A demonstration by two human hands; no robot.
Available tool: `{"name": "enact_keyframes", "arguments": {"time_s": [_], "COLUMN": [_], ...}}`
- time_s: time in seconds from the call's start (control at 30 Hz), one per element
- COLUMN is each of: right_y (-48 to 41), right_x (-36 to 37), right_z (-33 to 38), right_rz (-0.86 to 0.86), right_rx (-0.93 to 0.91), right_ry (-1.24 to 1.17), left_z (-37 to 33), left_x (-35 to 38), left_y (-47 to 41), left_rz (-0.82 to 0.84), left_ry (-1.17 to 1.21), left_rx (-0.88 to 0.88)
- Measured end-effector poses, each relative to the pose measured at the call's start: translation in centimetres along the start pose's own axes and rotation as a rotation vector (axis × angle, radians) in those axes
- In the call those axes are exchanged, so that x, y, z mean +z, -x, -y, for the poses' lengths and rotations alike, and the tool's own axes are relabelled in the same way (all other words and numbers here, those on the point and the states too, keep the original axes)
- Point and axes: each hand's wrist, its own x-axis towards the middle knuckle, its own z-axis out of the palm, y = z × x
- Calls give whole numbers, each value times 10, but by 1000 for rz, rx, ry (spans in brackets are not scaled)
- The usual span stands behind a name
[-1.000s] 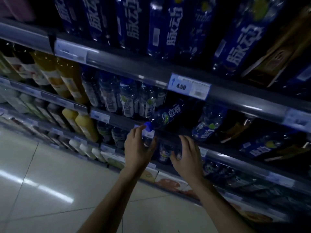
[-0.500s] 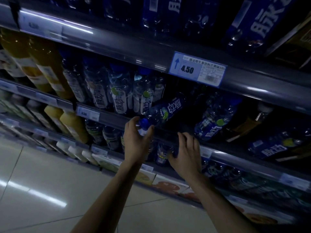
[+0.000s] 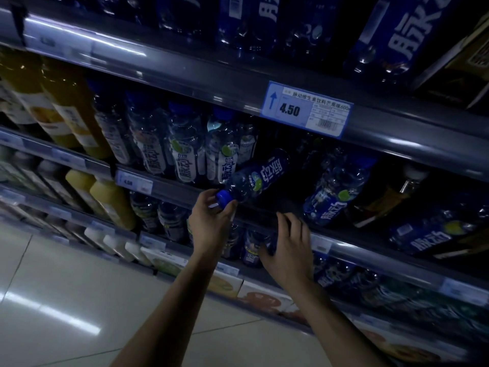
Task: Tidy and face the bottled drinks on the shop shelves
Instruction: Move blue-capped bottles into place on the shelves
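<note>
Where two bare forearms reach up from the bottom of the view over a pale tiled floor (image 3: pixel 53 287), the left hand (image 3: pixel 209 226) curls its fingers and thumb around the blue cap end of a fallen bottle (image 3: pixel 254 178). This blue-labelled drink lies on its side on the middle shelf (image 3: pixel 174 190), cap pointing out over the shelf edge, base pointing back into the dark. The right hand (image 3: pixel 288 250) is held loose with fingers spread, grasping nothing, just in front of the shelf lip and the bottles on the shelf below. Just left of the fallen bottle, a row of upright clear bottles with white labels (image 3: pixel 185 154) stands on the same shelf, with yellow juice bottles (image 3: pixel 68 112) further left. To the right, another blue bottle (image 3: pixel 336 192) leans at a tilt. Above it, a price tag reading 4.50 (image 3: pixel 307 109) hangs on the upper shelf rail, below tall dark blue bottles (image 3: pixel 391 41)
</note>
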Motion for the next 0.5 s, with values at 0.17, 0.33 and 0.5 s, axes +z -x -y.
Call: {"name": "enact_keyframes", "arguments": {"time_s": [0.17,0.33,0.5], "right_y": [0,0,1], "right_x": [-1,-3,-4], "right_z": [-2,-2,-1], "right_rz": [6,28,22], "right_rx": [-8,-10,-5], "right_ry": [15,23,7], "left_z": [-4,-18,-37], "left_x": [0,-6,-9], "left_y": [12,22,25], "left_rz": [-63,-139,-154], "left_ry": [20,100,177], "left_rx": [33,101,193]}}
